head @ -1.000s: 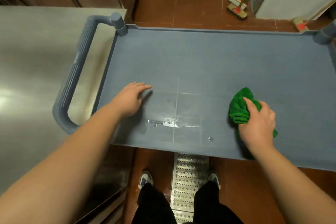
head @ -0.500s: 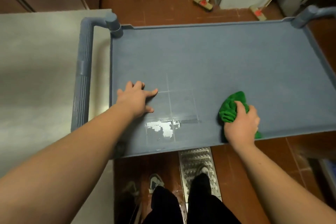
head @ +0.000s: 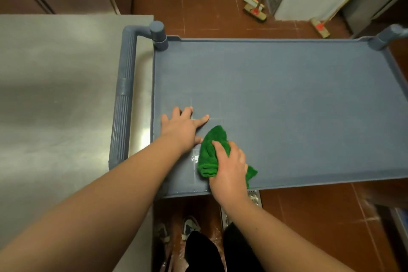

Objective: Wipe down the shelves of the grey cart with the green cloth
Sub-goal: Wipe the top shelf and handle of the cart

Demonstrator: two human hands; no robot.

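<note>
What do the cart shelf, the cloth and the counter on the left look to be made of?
Cart shelf: likely moulded plastic, matte grey-blue, raised rim.
Green cloth: soft looped fabric, probably microfibre, bunched under the right hand.
Counter: apparently brushed stainless steel, dull reflections.

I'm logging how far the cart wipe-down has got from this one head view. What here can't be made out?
- Lower shelves: hidden beneath the top shelf of the grey cart.
- Wet patch: mostly covered by the green cloth and the right hand gripping it.
- Shelf under the flat left hand: covered.
- Cart's right end: cut off by the frame edge.
</note>
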